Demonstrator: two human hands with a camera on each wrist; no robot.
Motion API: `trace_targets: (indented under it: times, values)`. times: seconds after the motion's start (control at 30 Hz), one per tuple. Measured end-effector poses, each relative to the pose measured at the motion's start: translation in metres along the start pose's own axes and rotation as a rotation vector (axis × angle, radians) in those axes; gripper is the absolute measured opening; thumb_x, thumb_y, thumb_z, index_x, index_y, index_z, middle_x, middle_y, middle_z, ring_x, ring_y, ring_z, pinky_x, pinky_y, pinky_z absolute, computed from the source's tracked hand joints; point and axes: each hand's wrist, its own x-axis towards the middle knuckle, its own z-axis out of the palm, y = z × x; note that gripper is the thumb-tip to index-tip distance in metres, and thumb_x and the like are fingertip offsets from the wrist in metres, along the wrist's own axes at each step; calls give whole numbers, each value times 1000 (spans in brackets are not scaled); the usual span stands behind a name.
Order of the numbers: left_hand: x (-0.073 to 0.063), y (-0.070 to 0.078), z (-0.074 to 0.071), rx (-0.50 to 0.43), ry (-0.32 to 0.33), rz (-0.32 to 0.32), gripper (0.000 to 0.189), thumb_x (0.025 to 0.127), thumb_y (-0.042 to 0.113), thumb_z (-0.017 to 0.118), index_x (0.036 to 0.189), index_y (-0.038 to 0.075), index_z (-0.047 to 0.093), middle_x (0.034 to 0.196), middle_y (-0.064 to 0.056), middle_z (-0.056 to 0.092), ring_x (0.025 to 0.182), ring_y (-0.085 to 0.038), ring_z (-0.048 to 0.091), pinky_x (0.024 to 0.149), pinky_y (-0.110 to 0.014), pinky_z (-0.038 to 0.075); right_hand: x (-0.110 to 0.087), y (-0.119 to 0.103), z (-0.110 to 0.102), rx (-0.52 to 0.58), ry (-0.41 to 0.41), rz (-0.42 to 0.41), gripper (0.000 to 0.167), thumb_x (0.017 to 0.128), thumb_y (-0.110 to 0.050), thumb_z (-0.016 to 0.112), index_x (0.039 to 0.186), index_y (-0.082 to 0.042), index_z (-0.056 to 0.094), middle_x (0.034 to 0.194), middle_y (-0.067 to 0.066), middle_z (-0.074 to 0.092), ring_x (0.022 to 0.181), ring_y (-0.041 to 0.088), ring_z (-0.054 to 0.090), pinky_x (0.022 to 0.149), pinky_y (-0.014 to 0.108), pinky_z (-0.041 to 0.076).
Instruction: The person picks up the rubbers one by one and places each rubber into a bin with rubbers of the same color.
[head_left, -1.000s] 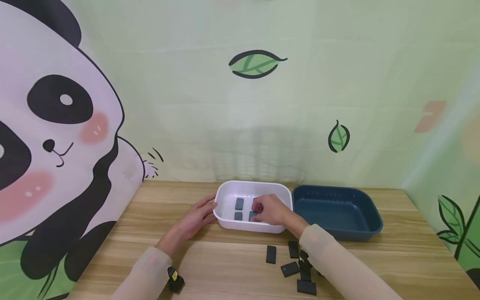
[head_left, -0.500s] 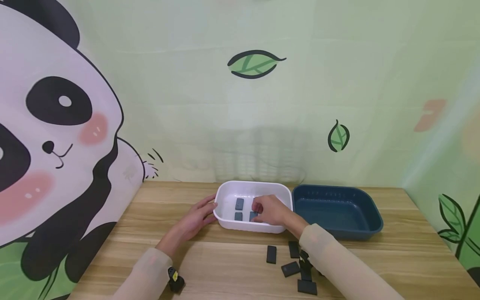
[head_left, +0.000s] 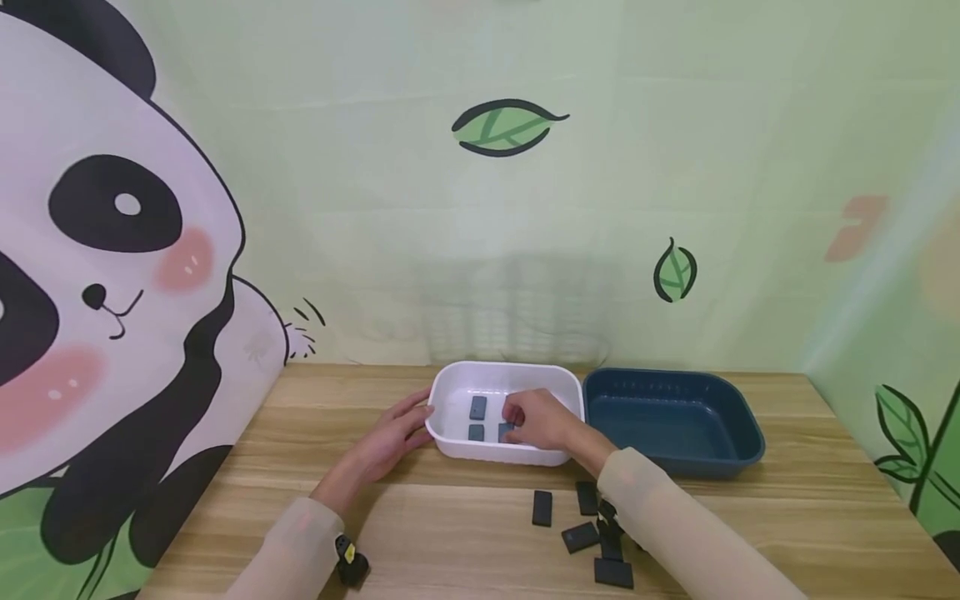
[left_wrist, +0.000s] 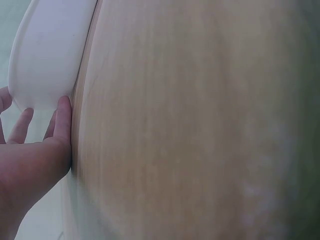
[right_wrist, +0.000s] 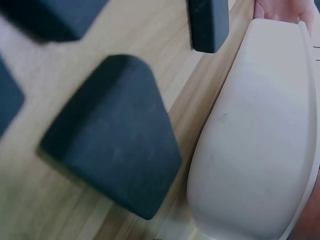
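Observation:
In the head view a white basin (head_left: 457, 443) stands near the wall, with several small dark rectangular blocks (head_left: 477, 407) lying flat on its floor. My left hand (head_left: 386, 437) rests against the basin's left end, fingers spread and fairly straight; the left wrist view shows its fingertips (left_wrist: 62, 107) at the outer wall. Over the near rim reaches my right hand (head_left: 546, 421), its fingers curled and its thumb and index at a dark block (head_left: 506, 432). That block is partly covered by the hand. The right wrist view shows only the basin's outer side (right_wrist: 255, 125).
A dark blue basin (head_left: 675, 433) stands directly right of the white one. Several black blocks (head_left: 542, 508) lie on the wooden table (head_left: 435, 533) in front, some partly behind the right sleeve (head_left: 667, 508). A printed panda curtain (head_left: 360, 167) hangs behind.

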Motion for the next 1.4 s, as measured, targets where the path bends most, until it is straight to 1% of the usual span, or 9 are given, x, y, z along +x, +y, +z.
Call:
trace_targets:
  times: [0.17,0.43,0.67,0.77,0.83,0.93,1.07,1.23,1.4]
  values:
    - [2,1,1,6,-4,3,58,112,25,56,165,13,37,165,-16,40,141,-31,52,113,-40,48,0,-1,-3,-5,18,4,20,90,-14,87,103,-5,74,95,4,73,88,18,63,89,38,59]
    - [3,3,4,2,-11,3,57,112,24,54,165,12,36,164,-18,41,143,-32,50,114,-40,47,0,-3,-8,-57,56,-56,17,96,-18,80,106,-5,76,93,1,72,86,16,63,87,36,59]
    - [2,6,6,-25,12,5,58,112,18,54,165,7,34,160,-24,45,136,-29,55,114,-42,48,-8,-20,-33,-84,33,-145,25,99,-20,77,114,-1,75,102,8,75,96,24,68,91,39,59]
    - [2,13,8,-17,33,18,58,111,14,55,164,2,34,157,-29,46,135,-34,56,113,-46,48,-17,-25,-44,-78,41,-167,26,99,-22,77,116,-2,75,107,10,75,101,29,69,93,41,59]
    - [-1,22,11,36,73,42,58,110,14,57,161,-2,35,155,-32,46,136,-39,55,114,-50,47,-25,-27,-52,-64,55,-167,28,100,-24,77,119,-4,75,111,10,75,105,29,69,95,42,59]
    - [-8,46,17,212,146,89,60,108,20,61,157,-5,40,155,-32,47,141,-43,51,114,-53,46,-38,-31,-65,-49,85,-161,31,100,-26,76,123,-5,75,116,9,74,108,28,68,97,45,58]
    - [-21,81,32,457,192,155,61,104,29,68,155,3,48,155,-24,51,144,-40,49,115,-55,45,-57,-34,-84,-45,125,-163,34,100,-27,76,126,-5,73,119,8,74,109,27,67,98,47,58]
    - [-40,110,65,607,156,218,59,100,35,74,152,13,55,151,-12,58,142,-32,52,115,-53,46,-79,-40,-106,-46,156,-150,37,101,-31,74,130,-8,71,123,7,72,112,27,65,99,49,57]
    - [-58,117,98,696,67,305,57,98,30,78,148,11,60,144,-8,64,136,-29,58,112,-47,50,-97,-40,-120,-55,196,-126,40,101,-34,75,132,-9,70,126,7,71,113,26,66,100,50,57]
